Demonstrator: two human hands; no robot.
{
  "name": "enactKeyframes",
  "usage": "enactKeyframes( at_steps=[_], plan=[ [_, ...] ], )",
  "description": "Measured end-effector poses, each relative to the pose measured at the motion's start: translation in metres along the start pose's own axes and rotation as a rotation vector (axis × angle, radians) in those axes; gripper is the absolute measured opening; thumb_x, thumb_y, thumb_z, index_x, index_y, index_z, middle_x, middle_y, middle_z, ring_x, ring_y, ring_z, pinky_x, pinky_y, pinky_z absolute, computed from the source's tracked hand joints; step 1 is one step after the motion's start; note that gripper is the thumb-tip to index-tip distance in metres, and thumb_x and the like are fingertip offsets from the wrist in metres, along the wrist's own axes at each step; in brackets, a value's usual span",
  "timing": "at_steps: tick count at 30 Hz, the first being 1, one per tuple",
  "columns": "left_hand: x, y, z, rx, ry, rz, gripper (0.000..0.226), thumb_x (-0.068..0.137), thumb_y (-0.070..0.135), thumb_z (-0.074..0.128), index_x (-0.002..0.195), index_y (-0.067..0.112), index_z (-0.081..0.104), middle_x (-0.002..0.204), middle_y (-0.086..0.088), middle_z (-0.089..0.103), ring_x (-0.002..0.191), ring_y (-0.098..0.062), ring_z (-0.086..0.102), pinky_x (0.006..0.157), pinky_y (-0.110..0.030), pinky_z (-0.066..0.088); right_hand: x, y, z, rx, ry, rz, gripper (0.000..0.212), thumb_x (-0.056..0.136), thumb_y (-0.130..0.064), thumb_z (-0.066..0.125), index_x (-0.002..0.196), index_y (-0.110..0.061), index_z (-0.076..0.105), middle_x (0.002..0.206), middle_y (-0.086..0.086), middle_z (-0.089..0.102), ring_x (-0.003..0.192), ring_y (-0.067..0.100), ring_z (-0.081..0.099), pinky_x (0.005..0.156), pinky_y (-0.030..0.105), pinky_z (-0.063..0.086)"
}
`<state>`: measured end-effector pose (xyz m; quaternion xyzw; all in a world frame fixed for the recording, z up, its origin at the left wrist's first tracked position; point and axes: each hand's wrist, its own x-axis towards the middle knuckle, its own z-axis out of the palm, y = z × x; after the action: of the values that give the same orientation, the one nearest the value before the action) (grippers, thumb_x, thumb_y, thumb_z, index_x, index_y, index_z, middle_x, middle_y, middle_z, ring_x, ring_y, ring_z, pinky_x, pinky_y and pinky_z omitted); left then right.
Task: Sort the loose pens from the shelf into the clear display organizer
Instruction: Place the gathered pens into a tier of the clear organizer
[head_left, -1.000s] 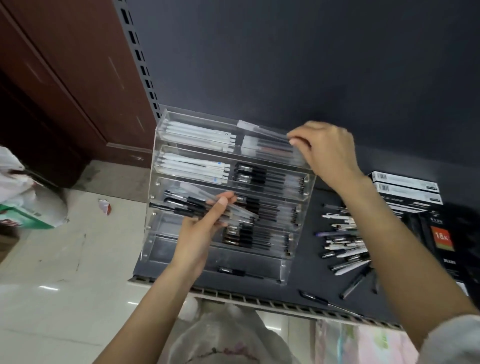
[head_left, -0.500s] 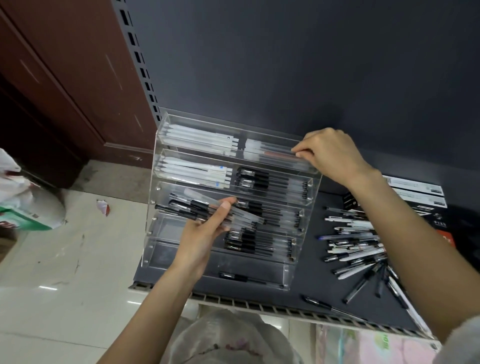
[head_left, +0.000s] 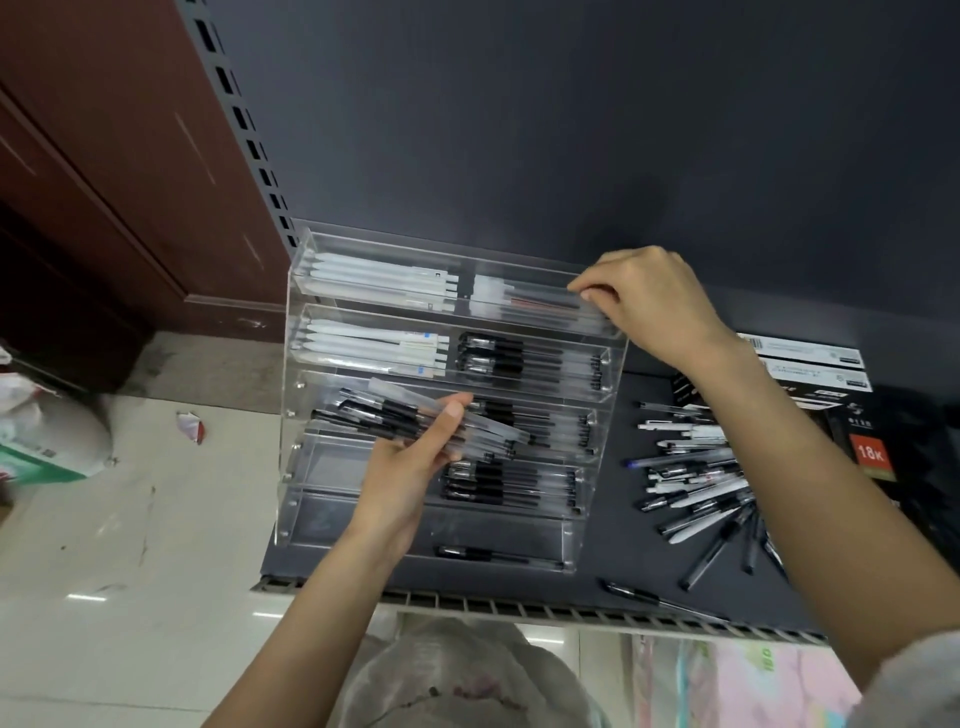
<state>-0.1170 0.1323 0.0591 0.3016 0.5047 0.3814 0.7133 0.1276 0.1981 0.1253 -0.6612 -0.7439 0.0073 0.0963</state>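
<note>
My left hand grips a bundle of black-capped clear pens in front of the tiered clear acrylic organizer, at its middle row. My right hand pinches a pen at the top right compartment's edge. More loose pens lie scattered on the dark shelf beside the organizer.

I see a clear glossy plastic organizer on a matt dark shelf, above shiny floor tiles.
</note>
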Motion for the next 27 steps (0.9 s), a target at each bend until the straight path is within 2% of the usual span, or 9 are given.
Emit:
enactKeyframes(
  at_steps=[3, 5, 6, 9, 14, 19, 22, 24, 27],
  plan=[
    [0.000, 0.002, 0.002, -0.010, 0.005, 0.024, 0.019, 0.087, 0.024, 0.062, 0.103, 0.019, 0.071, 0.096, 0.007, 0.074, 0.090, 0.000, 0.067, 0.071, -0.009, 0.049, -0.018, -0.026, -0.007, 0.284, 0.128, -0.017, 0.013, 0.090, -0.017, 0.063, 0.098, -0.018, 0.073, 0.092, -0.008, 0.071, 0.079, 0.009, 0.066, 0.075, 0.028, 0.054],
    [0.000, 0.004, 0.004, 0.006, 0.005, 0.058, 0.021, 0.084, 0.025, 0.064, 0.102, 0.019, 0.072, 0.100, 0.002, 0.074, 0.095, -0.007, 0.067, 0.075, -0.013, 0.051, -0.034, -0.052, -0.010, 0.485, 0.036, -0.032, 0.013, 0.087, -0.021, 0.066, 0.098, -0.020, 0.073, 0.090, -0.014, 0.070, 0.080, 0.000, 0.065, 0.073, 0.013, 0.051],
    [0.000, 0.004, 0.005, 0.015, 0.004, 0.074, 0.024, 0.081, 0.027, 0.065, 0.102, 0.019, 0.072, 0.101, 0.001, 0.074, 0.097, -0.011, 0.067, 0.078, -0.017, 0.052, -0.041, -0.063, -0.009, 0.532, -0.049, -0.031, 0.013, 0.086, -0.024, 0.067, 0.097, -0.021, 0.073, 0.088, -0.016, 0.070, 0.081, -0.003, 0.064, 0.072, 0.010, 0.049],
    [-0.001, 0.007, 0.007, 0.027, -0.019, 0.110, 0.030, 0.078, 0.031, 0.066, 0.104, 0.017, 0.071, 0.102, -0.002, 0.073, 0.101, -0.016, 0.067, 0.084, -0.027, 0.050, -0.051, -0.076, -0.001, 0.596, -0.232, 0.014, 0.015, 0.082, -0.030, 0.071, 0.095, -0.024, 0.072, 0.083, -0.017, 0.070, 0.080, -0.005, 0.064, 0.071, 0.011, 0.050],
    [-0.001, 0.010, 0.010, 0.005, -0.062, 0.150, 0.034, 0.075, 0.030, 0.067, 0.105, 0.016, 0.070, 0.101, -0.001, 0.074, 0.099, -0.012, 0.067, 0.077, -0.018, 0.051, -0.052, -0.075, 0.002, 0.702, -0.277, 0.082, 0.016, 0.079, -0.021, 0.075, 0.094, -0.023, 0.071, 0.080, -0.015, 0.069, 0.078, -0.003, 0.064, 0.073, 0.016, 0.051],
    [-0.003, 0.012, 0.013, -0.008, -0.112, 0.182, 0.026, 0.075, 0.027, 0.065, 0.099, 0.019, 0.071, 0.097, 0.002, 0.074, 0.094, -0.009, 0.068, 0.072, -0.014, 0.050, -0.053, -0.075, 0.000, 0.705, -0.397, 0.018, 0.017, 0.080, -0.023, 0.074, 0.096, -0.025, 0.071, 0.082, -0.015, 0.070, 0.080, -0.003, 0.064, 0.074, 0.017, 0.052],
    [-0.003, 0.011, 0.015, -0.020, -0.108, 0.187, 0.021, 0.076, 0.027, 0.065, 0.095, 0.021, 0.072, 0.094, 0.007, 0.074, 0.091, -0.005, 0.067, 0.071, -0.014, 0.049, -0.050, -0.071, -0.003, 0.682, -0.293, 0.030, 0.014, 0.080, -0.019, 0.074, 0.092, -0.026, 0.072, 0.079, -0.019, 0.069, 0.079, -0.005, 0.064, 0.073, 0.011, 0.049],
    [-0.002, 0.012, 0.013, -0.005, -0.106, 0.170, 0.018, 0.080, 0.024, 0.064, 0.096, 0.022, 0.072, 0.087, 0.012, 0.073, 0.082, 0.000, 0.064, 0.071, -0.012, 0.048, -0.040, -0.057, -0.007, 0.564, -0.106, 0.048, 0.014, 0.080, -0.018, 0.073, 0.092, -0.026, 0.073, 0.080, -0.019, 0.069, 0.077, -0.003, 0.064, 0.073, 0.010, 0.049],
    [0.001, 0.009, 0.008, 0.049, -0.105, 0.123, 0.016, 0.085, 0.022, 0.062, 0.097, 0.025, 0.072, 0.077, 0.012, 0.070, 0.074, -0.002, 0.061, 0.073, -0.011, 0.048, -0.016, -0.025, -0.008, 0.281, 0.139, 0.100, 0.012, 0.082, -0.020, 0.072, 0.093, -0.023, 0.073, 0.083, -0.010, 0.071, 0.073, 0.005, 0.064, 0.074, 0.030, 0.055]
  ],
)
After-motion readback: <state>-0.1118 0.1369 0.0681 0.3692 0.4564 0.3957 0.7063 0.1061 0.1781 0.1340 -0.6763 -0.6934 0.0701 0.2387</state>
